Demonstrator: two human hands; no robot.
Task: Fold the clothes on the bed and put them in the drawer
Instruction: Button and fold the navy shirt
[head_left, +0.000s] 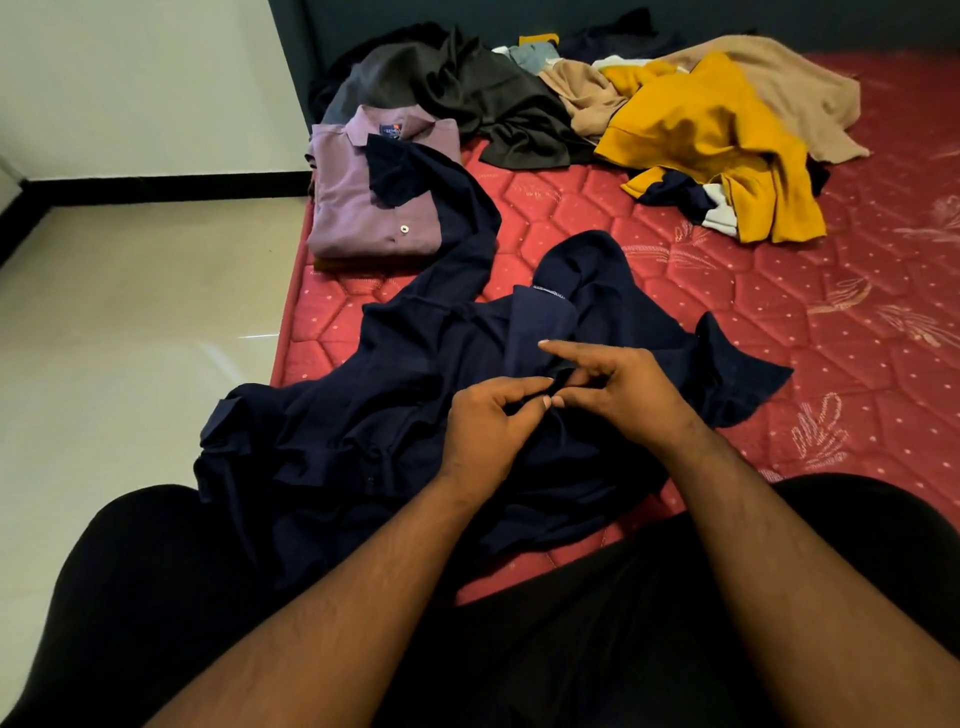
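**— What have you got spread out there?**

— The red mattress is my work surface. A loose heap of grey, tan and yellow clothes sits at the far end, well apart from me, I'd guess because those are not yet folded. Nearer, by the left edge, a purple shirt lies folded flat, out of the way.

**— And the one in front of you?**

— The navy shirt lies crumpled right before me, on the near edge of the bed. One sleeve trails up and touches the folded purple one.

**— Which way does it run?**

— Collar away from me, hem toward my lap, so its long axis runs roughly near to far, though the bunching makes that a judgement.

**— What are your hands doing?**

— My left hand and right hand meet over the chest just below the collar, both pinching a small bit of dark cloth between thumb and fingers. I'd say I'm working the placket, perhaps a button, so the front lies closed before folding. No drawer is in view.
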